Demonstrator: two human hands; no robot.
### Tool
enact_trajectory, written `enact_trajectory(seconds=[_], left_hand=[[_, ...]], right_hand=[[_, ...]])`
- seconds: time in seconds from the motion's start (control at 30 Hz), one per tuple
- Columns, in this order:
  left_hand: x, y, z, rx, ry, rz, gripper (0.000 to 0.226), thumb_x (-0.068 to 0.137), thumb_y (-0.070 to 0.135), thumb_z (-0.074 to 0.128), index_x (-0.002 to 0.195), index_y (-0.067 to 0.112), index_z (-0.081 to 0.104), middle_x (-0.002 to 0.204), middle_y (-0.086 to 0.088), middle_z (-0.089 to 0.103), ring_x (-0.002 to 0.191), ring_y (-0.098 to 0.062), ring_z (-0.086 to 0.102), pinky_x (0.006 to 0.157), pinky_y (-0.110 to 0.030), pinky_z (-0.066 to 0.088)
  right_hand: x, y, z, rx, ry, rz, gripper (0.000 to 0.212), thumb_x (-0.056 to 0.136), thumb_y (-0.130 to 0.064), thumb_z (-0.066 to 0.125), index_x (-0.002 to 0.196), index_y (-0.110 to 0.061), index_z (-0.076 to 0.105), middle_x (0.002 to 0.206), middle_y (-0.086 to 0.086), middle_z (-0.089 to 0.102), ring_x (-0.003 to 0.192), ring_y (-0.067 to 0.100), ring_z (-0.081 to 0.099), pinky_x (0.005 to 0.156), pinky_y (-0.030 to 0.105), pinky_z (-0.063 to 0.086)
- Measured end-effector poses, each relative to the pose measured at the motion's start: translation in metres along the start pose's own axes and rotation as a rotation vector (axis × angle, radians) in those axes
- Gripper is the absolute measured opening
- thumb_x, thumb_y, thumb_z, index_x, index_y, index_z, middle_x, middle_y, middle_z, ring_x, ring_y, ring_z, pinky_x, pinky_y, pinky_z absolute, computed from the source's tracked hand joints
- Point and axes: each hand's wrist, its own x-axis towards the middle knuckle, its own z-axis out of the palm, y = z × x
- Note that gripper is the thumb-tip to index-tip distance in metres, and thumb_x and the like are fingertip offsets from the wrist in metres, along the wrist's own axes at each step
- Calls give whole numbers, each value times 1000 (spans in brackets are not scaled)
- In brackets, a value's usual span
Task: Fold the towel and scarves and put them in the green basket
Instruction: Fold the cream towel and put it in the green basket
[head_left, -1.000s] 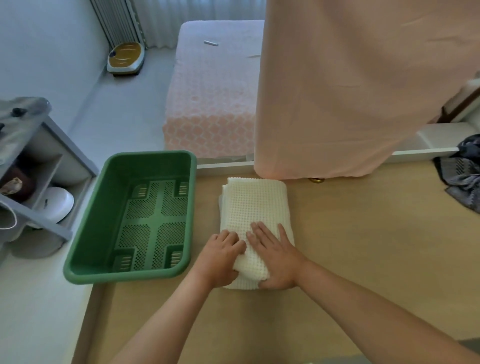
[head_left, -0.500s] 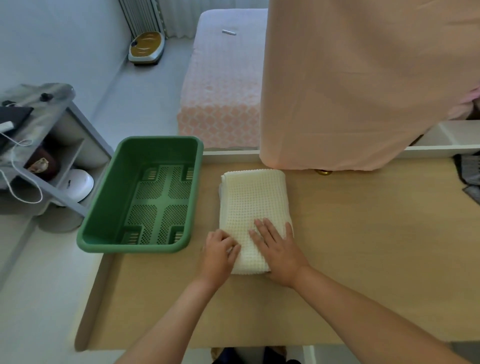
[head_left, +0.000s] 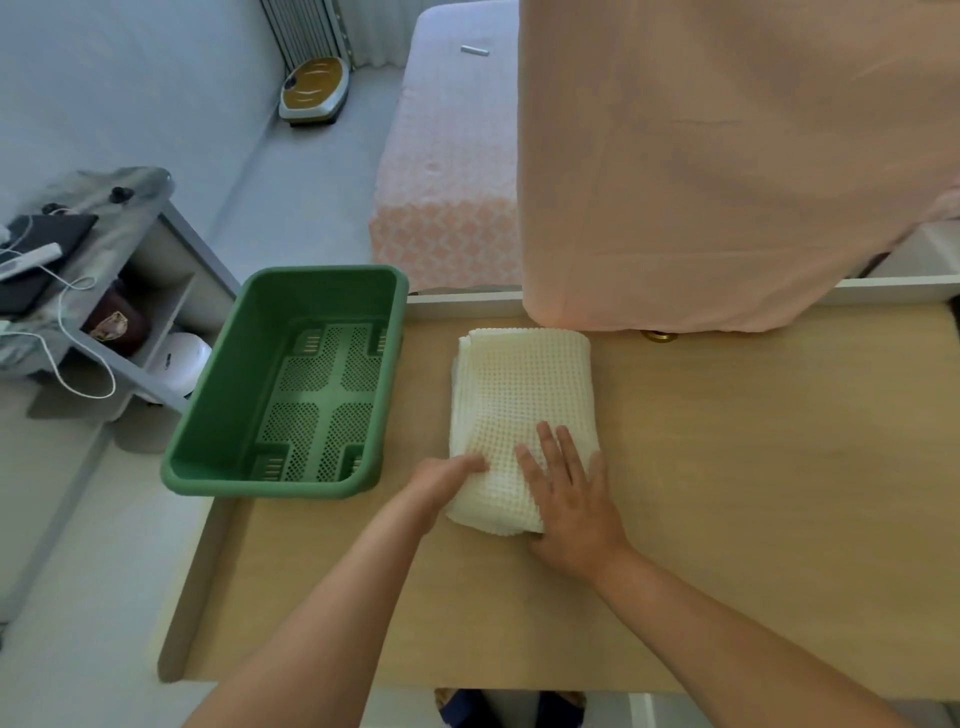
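while right hand (head_left: 571, 499) presses towel (head_left: 524, 384) | green basket (head_left: 234, 389) beside | pink cloth (head_left: 701, 182) behind

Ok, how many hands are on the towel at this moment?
2. The left hand touches the towel's near left edge, grip unclear; the right hand lies flat on its near end.

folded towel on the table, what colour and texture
Cream white with a waffle-grid weave, clearest in the head view.

Wood worktop (head_left: 753, 467); pink bed (head_left: 447, 156) beyond; grey shelf (head_left: 161, 244) left; radiator (head_left: 306, 26) against pale wall (head_left: 130, 78); grey floor (head_left: 311, 182).
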Motion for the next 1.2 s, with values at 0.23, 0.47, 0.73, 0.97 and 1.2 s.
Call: enact_trajectory(seconds=[0.23, 0.47, 0.73, 0.97, 1.2], left_hand=[[-7, 2, 4, 647, 370, 366, 70, 82, 42, 72, 139, 13, 44, 140, -7, 45, 125, -25, 48, 97, -36, 48], [-2, 0, 21, 1002, 384, 814, 29, 97, 23, 43, 121, 23, 60, 114, 4, 64, 104, -18, 59, 83, -34, 49], [43, 37, 23, 593, 463, 342, 68, 94, 50, 54, 145, 9, 32, 146, -12, 37, 136, -29, 34, 105, -45, 41], [65, 32, 26, 340, 168, 149, 97, 61, 66, 59, 140, 16, 35, 132, -5, 52, 116, -29, 53, 97, -50, 49], [48, 46, 30, 297, 178, 279, 64, 66, 41, 70, 119, 26, 37, 101, 9, 57, 93, -19, 63, 86, -46, 56]], right_hand=[[11, -2, -4, 45, -22, 66, 108, 63, -29, 87, 150, -15, 24, 157, 18, 33, 141, 42, 37, 85, 56, 55], [17, 8, -31, 237, 77, -143, 60, 79, -59, 52, 126, -23, 61, 135, 2, 57, 118, 22, 53, 76, 39, 55], [56, 34, -27, 554, 13, 443, 68, 94, -53, 51, 153, -35, 22, 161, 5, 6, 144, 30, 16, 109, 48, 36], [55, 27, 1, 752, -1, 436, 64, 102, -43, 41, 155, -44, 5, 162, 0, -23, 151, 28, -1, 121, 41, 16], [50, 33, 1, 794, 34, 452, 66, 98, -37, 49, 154, -43, 15, 164, -2, -17, 150, 27, 2, 119, 41, 20]])
